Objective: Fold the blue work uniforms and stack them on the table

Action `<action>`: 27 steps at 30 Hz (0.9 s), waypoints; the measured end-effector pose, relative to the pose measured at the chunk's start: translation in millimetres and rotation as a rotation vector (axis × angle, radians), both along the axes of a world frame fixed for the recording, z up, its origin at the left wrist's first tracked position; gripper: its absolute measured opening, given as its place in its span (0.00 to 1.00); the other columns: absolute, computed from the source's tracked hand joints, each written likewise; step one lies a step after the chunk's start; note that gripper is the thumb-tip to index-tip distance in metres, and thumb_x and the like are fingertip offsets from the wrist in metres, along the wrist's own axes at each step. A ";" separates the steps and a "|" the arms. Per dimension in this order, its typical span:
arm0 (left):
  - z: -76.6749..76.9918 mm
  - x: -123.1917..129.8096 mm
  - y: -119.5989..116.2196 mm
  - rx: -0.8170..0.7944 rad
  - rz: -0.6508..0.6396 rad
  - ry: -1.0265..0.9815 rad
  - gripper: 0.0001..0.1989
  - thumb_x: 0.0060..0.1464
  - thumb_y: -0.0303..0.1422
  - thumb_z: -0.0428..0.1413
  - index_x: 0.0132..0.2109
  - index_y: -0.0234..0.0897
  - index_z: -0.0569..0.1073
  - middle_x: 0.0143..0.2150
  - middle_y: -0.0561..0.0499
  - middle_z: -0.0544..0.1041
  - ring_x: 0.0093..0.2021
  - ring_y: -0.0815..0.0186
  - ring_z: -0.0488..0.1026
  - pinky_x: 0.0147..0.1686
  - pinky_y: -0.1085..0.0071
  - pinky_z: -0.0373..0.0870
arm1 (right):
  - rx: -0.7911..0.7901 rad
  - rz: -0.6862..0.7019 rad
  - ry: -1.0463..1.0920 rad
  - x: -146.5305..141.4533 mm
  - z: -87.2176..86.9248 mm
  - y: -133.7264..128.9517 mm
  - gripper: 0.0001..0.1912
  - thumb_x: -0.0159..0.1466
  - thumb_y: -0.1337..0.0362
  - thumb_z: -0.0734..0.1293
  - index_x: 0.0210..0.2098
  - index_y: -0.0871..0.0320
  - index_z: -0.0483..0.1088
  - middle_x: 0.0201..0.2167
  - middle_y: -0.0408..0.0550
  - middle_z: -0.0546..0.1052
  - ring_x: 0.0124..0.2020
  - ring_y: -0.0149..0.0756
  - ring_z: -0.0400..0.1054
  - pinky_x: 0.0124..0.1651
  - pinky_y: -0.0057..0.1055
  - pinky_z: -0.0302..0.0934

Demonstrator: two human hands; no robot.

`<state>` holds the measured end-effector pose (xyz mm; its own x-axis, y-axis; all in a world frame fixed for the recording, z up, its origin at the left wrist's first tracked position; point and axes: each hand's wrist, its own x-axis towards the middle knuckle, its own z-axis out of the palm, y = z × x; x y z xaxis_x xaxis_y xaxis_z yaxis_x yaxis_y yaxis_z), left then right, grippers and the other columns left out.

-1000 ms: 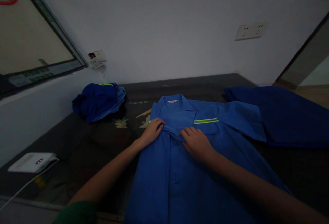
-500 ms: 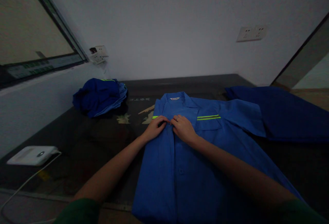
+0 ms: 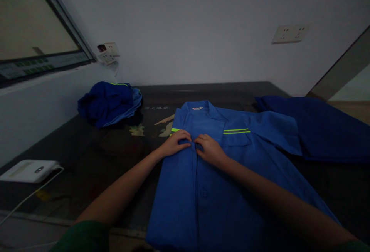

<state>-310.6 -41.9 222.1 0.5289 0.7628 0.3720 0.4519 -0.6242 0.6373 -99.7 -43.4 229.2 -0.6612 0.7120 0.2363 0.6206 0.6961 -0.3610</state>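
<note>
A blue work shirt (image 3: 231,190) with yellow-green stripes lies front up on the dark table, collar toward the wall. Its left side is folded in, while the sleeve on the right spreads outward. My left hand (image 3: 175,143) is closed on the front edge of the shirt, just below the collar opening. Close beside it, my right hand (image 3: 210,148) pinches the same front placket with bent fingers. Whatever lies between the fingertips is too small to make out. Lower on the placket a button (image 3: 204,192) shows.
A bundled blue garment (image 3: 106,103) sits at the table's back left. Dark blue folded cloth (image 3: 315,128) lies at the right. A white device (image 3: 30,170) with a cable rests at the left edge of the dark table (image 3: 115,190). Wall sockets (image 3: 290,34) are behind.
My view has shifted slightly. Both hands stay at the shirt's placket; the fingertips have moved a little and the right hand's fingers are drawn in slightly. The shirt lies as before.
</note>
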 end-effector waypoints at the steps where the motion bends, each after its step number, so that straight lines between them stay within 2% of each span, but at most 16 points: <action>1: 0.5 0.4 -0.3 -0.012 -0.004 0.007 0.08 0.59 0.37 0.56 0.39 0.37 0.74 0.41 0.47 0.74 0.45 0.62 0.71 0.50 0.63 0.65 | 0.018 0.010 -0.019 2.7 0.8 -3.9 0.13 0.61 0.71 0.65 0.46 0.62 0.72 0.44 0.53 0.74 0.46 0.40 0.66 0.51 0.35 0.59; 4: 1.2 1.3 -1.6 -0.044 0.016 0.044 0.09 0.61 0.37 0.52 0.41 0.37 0.72 0.42 0.47 0.75 0.45 0.61 0.71 0.49 0.64 0.66 | 0.053 0.004 -0.067 10.5 3.4 -15.3 0.15 0.62 0.71 0.65 0.48 0.64 0.72 0.46 0.55 0.75 0.48 0.41 0.66 0.54 0.36 0.60; 7: 1.4 2.3 -3.1 -0.045 0.051 0.090 0.09 0.62 0.37 0.50 0.43 0.38 0.71 0.43 0.46 0.75 0.46 0.61 0.71 0.51 0.63 0.65 | 0.086 -0.007 -0.120 15.5 4.4 -21.3 0.13 0.64 0.72 0.62 0.46 0.61 0.74 0.46 0.53 0.76 0.47 0.39 0.68 0.51 0.34 0.62; 11: 1.7 3.8 -4.5 -0.028 0.072 0.147 0.09 0.63 0.36 0.48 0.43 0.39 0.70 0.43 0.47 0.75 0.47 0.61 0.70 0.53 0.62 0.63 | 0.190 0.032 -0.196 14.7 1.8 -18.5 0.14 0.67 0.71 0.60 0.46 0.59 0.75 0.46 0.52 0.77 0.45 0.38 0.69 0.48 0.33 0.63; 16: 1.3 4.8 -4.8 0.002 0.064 0.156 0.08 0.63 0.35 0.47 0.42 0.39 0.69 0.41 0.48 0.74 0.45 0.61 0.70 0.54 0.61 0.61 | 0.279 0.089 -0.241 11.6 -4.2 -14.7 0.12 0.66 0.69 0.61 0.46 0.60 0.75 0.50 0.54 0.75 0.48 0.41 0.68 0.49 0.37 0.64; 20: 0.2 5.7 -3.2 0.026 0.060 0.176 0.08 0.63 0.36 0.49 0.41 0.38 0.70 0.41 0.48 0.74 0.45 0.61 0.70 0.53 0.62 0.61 | 0.289 0.087 -0.198 18.8 -3.2 -21.0 0.13 0.66 0.66 0.64 0.48 0.61 0.74 0.52 0.55 0.74 0.50 0.42 0.68 0.51 0.38 0.64; 23: 0.7 7.7 -2.3 0.034 0.060 0.211 0.08 0.62 0.36 0.50 0.41 0.39 0.71 0.42 0.48 0.73 0.46 0.61 0.69 0.51 0.62 0.63 | 0.273 0.062 -0.177 25.5 -0.3 -26.8 0.14 0.65 0.69 0.64 0.49 0.60 0.73 0.49 0.54 0.76 0.47 0.40 0.69 0.49 0.36 0.66; 27: 2.1 13.2 -4.5 0.049 0.128 0.253 0.07 0.61 0.36 0.52 0.40 0.39 0.72 0.45 0.47 0.72 0.48 0.59 0.67 0.52 0.60 0.63 | 0.268 0.090 -0.200 27.4 -1.3 -30.7 0.13 0.65 0.72 0.62 0.47 0.60 0.75 0.49 0.55 0.76 0.46 0.41 0.70 0.48 0.38 0.66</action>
<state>-297.4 -46.4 224.2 0.5100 0.8137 0.2788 0.6699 -0.5791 0.4647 -72.3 -74.1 227.9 -0.7704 0.5791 0.2667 0.5926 0.8047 -0.0356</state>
